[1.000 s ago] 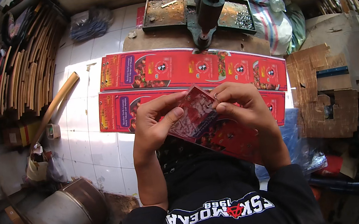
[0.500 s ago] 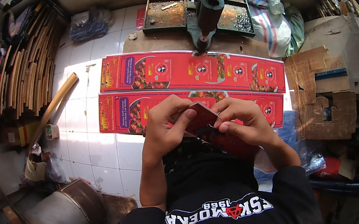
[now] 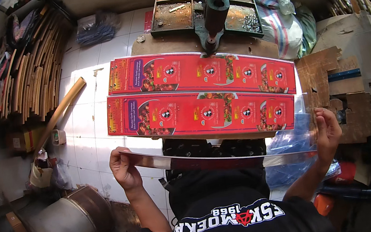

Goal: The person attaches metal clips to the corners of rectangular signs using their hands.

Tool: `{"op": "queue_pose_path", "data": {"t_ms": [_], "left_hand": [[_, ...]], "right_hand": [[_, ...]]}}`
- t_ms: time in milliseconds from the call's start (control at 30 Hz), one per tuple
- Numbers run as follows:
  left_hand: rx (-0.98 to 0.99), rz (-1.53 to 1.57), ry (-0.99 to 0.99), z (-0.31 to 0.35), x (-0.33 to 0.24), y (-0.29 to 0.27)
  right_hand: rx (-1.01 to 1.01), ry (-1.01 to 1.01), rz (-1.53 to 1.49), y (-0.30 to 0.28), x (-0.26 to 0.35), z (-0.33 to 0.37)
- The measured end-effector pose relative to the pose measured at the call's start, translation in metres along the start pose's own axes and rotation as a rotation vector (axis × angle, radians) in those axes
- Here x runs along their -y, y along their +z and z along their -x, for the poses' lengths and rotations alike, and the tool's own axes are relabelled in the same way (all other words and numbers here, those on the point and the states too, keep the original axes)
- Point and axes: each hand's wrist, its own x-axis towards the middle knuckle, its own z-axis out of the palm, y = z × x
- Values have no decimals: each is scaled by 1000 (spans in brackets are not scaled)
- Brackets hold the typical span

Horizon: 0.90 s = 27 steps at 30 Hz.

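A long, thin, glossy strip (image 3: 211, 161) stretches across in front of my body, turned almost edge-on, with a dark red surface and bright reflections. My left hand (image 3: 125, 169) pinches its left end between thumb and fingers. At the opposite end, my right hand (image 3: 327, 135) closes on the strip, its fingertips bent over. Just beyond it lie two red printed strips with food pictures, a nearer strip (image 3: 183, 118) and a farther strip (image 3: 184, 75), side by side on a brown board. Both are flat and apart from my hands.
A dark metal press (image 3: 214, 20) rises behind the strips, flanked by a divided tray (image 3: 173, 17) of small metal bits. Sacks (image 3: 277, 25) and cardboard (image 3: 355, 114) are on the right. Stacked brown slats (image 3: 28, 72), a curved stick (image 3: 61, 105) and a metal drum (image 3: 74, 221) are on the left.
My hands have moved from close together at the middle to far apart. The piece between them, earlier tilted up near my chest, is now drawn out lengthwise and lower.
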Motion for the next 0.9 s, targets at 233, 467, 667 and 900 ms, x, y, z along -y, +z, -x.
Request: {"op": "queue_pose_path", "data": {"t_ms": [233, 467, 667, 900], "left_hand": [[-238, 64, -43, 7, -10, -24], [-297, -25, -78, -2, -30, -8], [-273, -272, -50, -17, -23, 0], [-98, -354, -85, -76, -51, 51]], "right_hand": [[-464, 322, -627, -13, -51, 19], [-418, 326, -866, -18, -99, 26], [-436, 400, -718, -7, -114, 17], [-506, 419, -642, 4, -110, -36]]}}
